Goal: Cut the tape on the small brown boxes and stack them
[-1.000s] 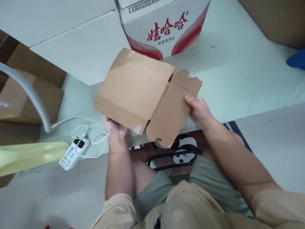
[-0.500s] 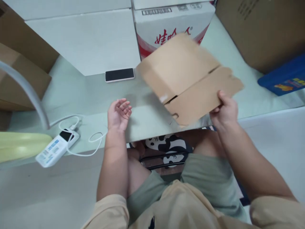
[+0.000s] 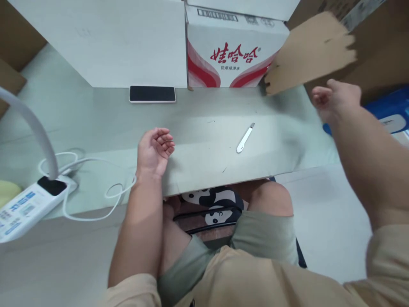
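Observation:
My left hand rests on its side at the table's front, its fingers loosely bent and holding nothing. My right hand is raised at the right, empty, with curled fingers and the thumb apart. Just beyond it, a flat piece of brown cardboard with notched edges tilts against the boxes at the back right; a gap shows between it and the hand. Between my hands a white utility knife lies on the table, its short blade pointing away from me.
A white and red carton stands at the back. Beside it, a phone lies before a white box. A white power strip with a looped cable is at left. A blue package lies at right.
My right hand has moved right and away from me and let go of the cardboard, which is now at the back right. The utility knife has come into sight. My left hand stays much the same.

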A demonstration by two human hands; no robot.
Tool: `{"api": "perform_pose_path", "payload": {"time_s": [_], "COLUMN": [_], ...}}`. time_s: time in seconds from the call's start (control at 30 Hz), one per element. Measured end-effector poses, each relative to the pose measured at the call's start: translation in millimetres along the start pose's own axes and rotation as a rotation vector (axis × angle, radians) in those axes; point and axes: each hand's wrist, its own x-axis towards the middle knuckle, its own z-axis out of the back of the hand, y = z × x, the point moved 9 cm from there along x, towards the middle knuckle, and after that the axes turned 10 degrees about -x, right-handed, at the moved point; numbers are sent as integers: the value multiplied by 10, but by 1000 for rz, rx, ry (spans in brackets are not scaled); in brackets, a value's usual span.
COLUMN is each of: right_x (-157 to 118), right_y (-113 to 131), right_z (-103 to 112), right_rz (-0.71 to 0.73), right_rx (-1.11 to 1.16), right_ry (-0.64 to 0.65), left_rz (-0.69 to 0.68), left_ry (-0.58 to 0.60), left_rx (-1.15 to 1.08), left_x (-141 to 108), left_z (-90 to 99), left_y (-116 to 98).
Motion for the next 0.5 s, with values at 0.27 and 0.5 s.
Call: {"api": "perform_pose_path", "payload": {"time_s": [0.27,0.5], "right_x": [-1518,-4116], "right_y": [381,1507], "right_z": [-1402,-1923], "right_rz": [-29,562], "right_rx": [-26,413], "right_ry": [574,1408], "left_rz": [-38,-27], "left_ry": [-12,-16], "left_rx": [-53,-118], "left_x": [29,-59], "left_z": [78,72], "left_y": [-98,-141]}}
